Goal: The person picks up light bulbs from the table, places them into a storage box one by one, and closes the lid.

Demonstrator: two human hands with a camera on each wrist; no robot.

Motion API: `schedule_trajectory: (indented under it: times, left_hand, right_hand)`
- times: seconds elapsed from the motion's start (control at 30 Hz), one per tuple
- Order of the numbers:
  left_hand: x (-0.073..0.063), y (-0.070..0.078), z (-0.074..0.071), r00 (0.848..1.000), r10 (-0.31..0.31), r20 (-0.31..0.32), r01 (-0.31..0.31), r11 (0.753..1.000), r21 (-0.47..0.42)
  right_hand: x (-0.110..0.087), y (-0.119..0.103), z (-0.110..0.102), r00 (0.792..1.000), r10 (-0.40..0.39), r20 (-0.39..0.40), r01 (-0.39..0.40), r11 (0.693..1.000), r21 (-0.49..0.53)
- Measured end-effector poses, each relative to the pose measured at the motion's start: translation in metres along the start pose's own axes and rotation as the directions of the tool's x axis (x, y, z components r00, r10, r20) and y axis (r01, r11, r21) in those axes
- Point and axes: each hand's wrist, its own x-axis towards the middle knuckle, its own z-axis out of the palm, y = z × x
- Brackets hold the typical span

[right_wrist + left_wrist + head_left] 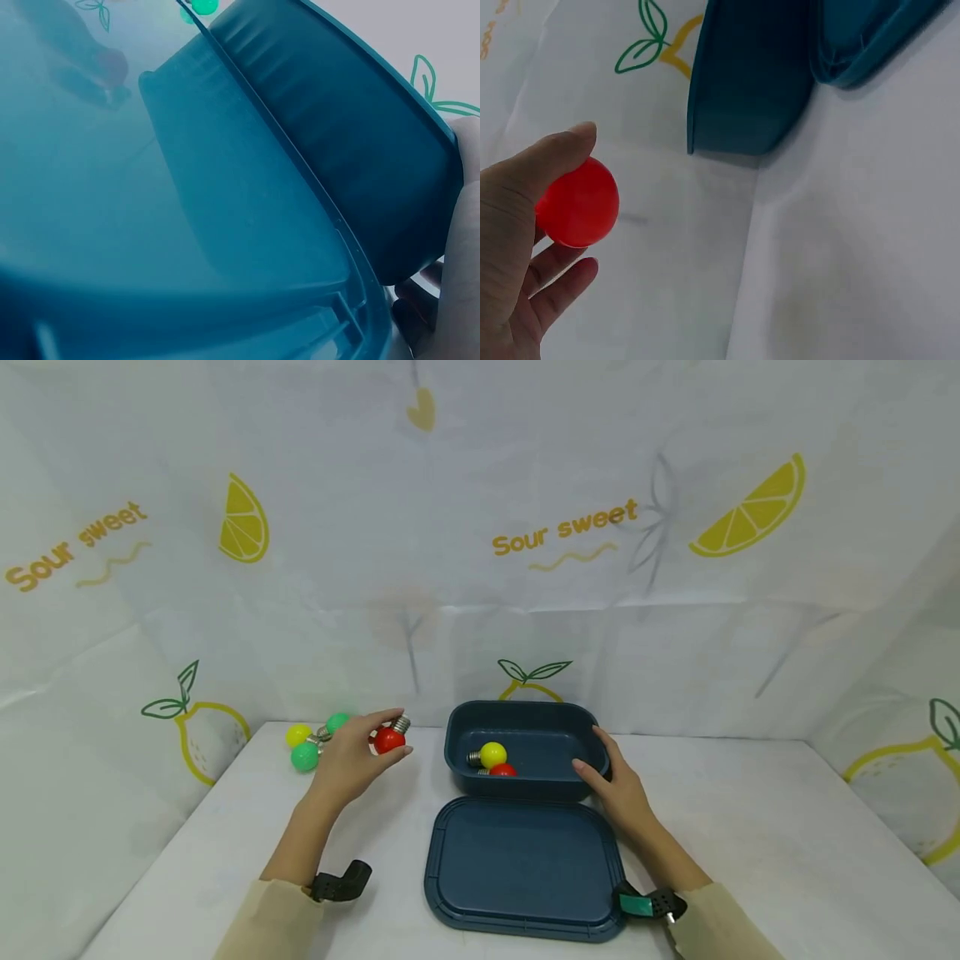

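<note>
A red light bulb (389,741) with a silver screw base is pinched in my left hand (350,760), raised left of the dark blue box. In the left wrist view the thumb and fingers hold the red bulb (581,202) by its round part. My right hand (621,789) grips the right end of the box (495,787), thumb over the inner side and fingers outside. Inside the box lie a yellow bulb (493,754) and a red bulb (502,770), the latter partly hidden by the front wall. The right wrist view shows the box's outer wall (360,142) beside the hand.
Left of my left hand, a yellow bulb (298,736) and two green bulbs (304,757) lie grouped on the white table (720,827). A dark blue lid (525,868) lies flat in front of the box. Behind everything hangs a lemon-printed white cloth (337,635).
</note>
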Motion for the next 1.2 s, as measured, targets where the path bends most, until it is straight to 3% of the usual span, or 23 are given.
schedule_trajectory:
  times: [0.37,0.7,0.97,1.2]
  left_hand:
    - [0.031,0.036,0.007,0.993,0.112,-0.024,-0.114,0.987,-0.114]
    - [0.049,0.065,0.021,0.989,0.139,-0.055,-0.148,0.961,-0.232]
    - [0.053,0.063,0.036,0.99,0.106,-0.088,-0.127,0.952,-0.277]
    - [0.058,0.057,0.046,0.991,0.121,-0.063,-0.131,0.972,-0.195]
  right_hand:
    - [0.004,0.002,-0.001,1.0,-0.012,-0.011,0.012,1.0,-0.005]
    - [0.002,0.003,0.002,1.0,-0.026,-0.018,0.026,1.0,-0.001]
    - [-0.001,0.006,0.006,1.0,-0.018,-0.015,0.018,1.0,-0.003]
    - [0.002,0.003,0.003,0.999,-0.018,-0.032,0.018,1.0,-0.022]
